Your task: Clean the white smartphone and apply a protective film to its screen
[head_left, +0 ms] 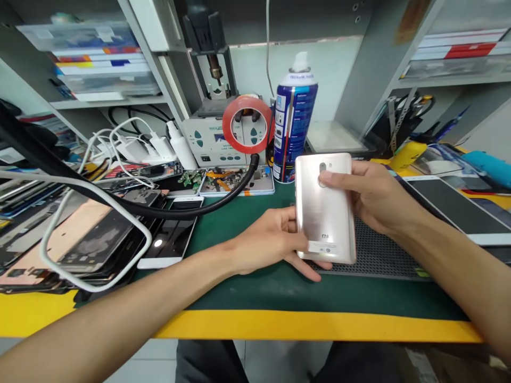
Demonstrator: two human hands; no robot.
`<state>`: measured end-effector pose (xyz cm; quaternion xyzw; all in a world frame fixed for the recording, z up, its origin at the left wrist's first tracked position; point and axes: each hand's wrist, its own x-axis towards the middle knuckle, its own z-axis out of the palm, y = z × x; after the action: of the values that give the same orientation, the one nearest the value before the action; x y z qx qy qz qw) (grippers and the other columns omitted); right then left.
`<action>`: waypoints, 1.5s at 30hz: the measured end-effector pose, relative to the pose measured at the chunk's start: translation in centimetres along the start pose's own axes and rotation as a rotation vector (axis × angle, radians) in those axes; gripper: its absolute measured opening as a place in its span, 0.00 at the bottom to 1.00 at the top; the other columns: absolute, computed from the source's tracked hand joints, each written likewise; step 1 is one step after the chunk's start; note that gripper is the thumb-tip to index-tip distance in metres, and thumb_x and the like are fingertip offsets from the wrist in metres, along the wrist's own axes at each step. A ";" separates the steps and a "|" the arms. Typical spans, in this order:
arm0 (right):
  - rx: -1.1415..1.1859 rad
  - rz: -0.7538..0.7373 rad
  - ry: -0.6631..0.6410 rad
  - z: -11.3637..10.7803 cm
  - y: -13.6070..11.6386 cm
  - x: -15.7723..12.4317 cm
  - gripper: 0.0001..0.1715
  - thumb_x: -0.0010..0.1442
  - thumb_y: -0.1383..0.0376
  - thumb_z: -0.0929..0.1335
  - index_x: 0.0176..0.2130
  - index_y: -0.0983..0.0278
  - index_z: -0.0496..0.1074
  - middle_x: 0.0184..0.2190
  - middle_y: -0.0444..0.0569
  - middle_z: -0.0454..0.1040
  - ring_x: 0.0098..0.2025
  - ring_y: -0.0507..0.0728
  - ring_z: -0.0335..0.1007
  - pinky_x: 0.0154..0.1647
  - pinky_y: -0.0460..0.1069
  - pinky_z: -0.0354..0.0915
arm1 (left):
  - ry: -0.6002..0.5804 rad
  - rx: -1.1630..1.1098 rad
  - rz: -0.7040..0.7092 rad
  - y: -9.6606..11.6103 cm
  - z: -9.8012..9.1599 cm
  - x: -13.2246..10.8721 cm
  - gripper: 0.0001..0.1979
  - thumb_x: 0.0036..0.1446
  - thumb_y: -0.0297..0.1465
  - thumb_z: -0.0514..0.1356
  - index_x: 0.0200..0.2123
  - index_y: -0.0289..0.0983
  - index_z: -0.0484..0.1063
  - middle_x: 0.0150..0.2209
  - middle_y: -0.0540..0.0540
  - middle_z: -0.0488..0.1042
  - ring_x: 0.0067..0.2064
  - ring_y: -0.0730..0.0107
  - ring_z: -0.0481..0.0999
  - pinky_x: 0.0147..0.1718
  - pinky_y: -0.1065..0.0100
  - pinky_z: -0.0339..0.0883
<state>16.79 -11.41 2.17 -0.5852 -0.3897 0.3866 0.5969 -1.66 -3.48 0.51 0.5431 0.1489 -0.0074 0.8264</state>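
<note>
A pale gold smartphone (pixel 325 213) is held upright above the work mat, its back with the camera and MI logo turned to me. My right hand (pixel 373 197) grips its upper right side, the thumb lying on the back by the camera. Low on the left edge, my left hand (pixel 281 234) holds the same phone, thumb over the corner and other fingers partly behind it. The phone's screen is hidden. Below it lies a dark perforated mat (pixel 389 250) on the green work mat (pixel 255 292).
A blue spray can (pixel 295 122) and red tape roll (pixel 229 125) stand behind. At left are a white phone (pixel 171 231), stacked phone parts (pixel 115 234), a parts tray (pixel 259 183) and a black hose (pixel 187 211). Another white device (pixel 459 207) lies right.
</note>
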 end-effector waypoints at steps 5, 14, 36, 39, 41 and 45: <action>-0.010 0.029 0.026 0.0 0.1 0.1 0.15 0.51 0.58 0.77 0.34 0.66 0.77 0.28 0.47 0.77 0.27 0.52 0.71 0.25 0.45 0.65 | 0.004 -0.022 0.008 -0.3 -0.1 0.2 0.19 0.54 0.21 0.61 0.50 0.32 0.68 0.40 0.35 0.79 0.41 0.52 0.82 0.34 0.57 0.79; -0.052 0.025 0.042 0.1 0.0 0.0 0.18 0.51 0.57 0.77 0.37 0.65 0.77 0.30 0.48 0.78 0.29 0.55 0.72 0.27 0.47 0.68 | 0.043 0.020 0.049 -0.8 0.0 0.3 0.14 0.54 0.20 0.59 0.45 0.32 0.69 0.38 0.37 0.79 0.39 0.54 0.82 0.31 0.61 0.80; 0.044 -0.051 0.031 0.6 -0.3 -0.2 0.26 0.64 0.46 0.60 0.34 0.62 0.76 0.29 0.49 0.78 0.34 0.61 0.76 0.32 0.52 0.69 | 0.052 0.132 0.101 -1.1 0.5 0.0 0.20 0.61 0.34 0.61 0.52 0.29 0.66 0.42 0.30 0.78 0.39 0.57 0.81 0.28 0.68 0.77; 0.077 -0.129 0.032 0.4 0.1 -0.5 0.29 0.63 0.44 0.61 0.26 0.62 0.73 0.24 0.48 0.75 0.28 0.59 0.72 0.29 0.51 0.67 | 0.065 0.158 0.153 -1.5 0.7 0.0 0.22 0.62 0.38 0.60 0.52 0.29 0.66 0.41 0.32 0.78 0.39 0.58 0.81 0.27 0.70 0.76; 0.100 -0.179 0.020 0.3 0.3 -0.8 0.30 0.63 0.44 0.62 0.22 0.62 0.70 0.20 0.47 0.71 0.23 0.56 0.67 0.25 0.50 0.64 | 0.068 0.173 0.182 -1.7 0.8 0.1 0.23 0.62 0.40 0.60 0.53 0.30 0.66 0.41 0.34 0.77 0.39 0.59 0.80 0.26 0.70 0.76; -0.064 -0.245 0.073 0.5 0.4 -1.7 0.17 0.59 0.53 0.71 0.27 0.63 0.72 0.21 0.43 0.70 0.22 0.52 0.63 0.22 0.47 0.60 | 0.109 0.178 0.210 -1.9 1.0 0.1 0.22 0.61 0.41 0.61 0.51 0.30 0.66 0.40 0.36 0.77 0.37 0.60 0.80 0.23 0.73 0.74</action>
<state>15.62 -12.73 1.72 -0.5654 -0.4485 0.2768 0.6345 -1.63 -5.18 -0.88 0.6265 0.1347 0.0954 0.7617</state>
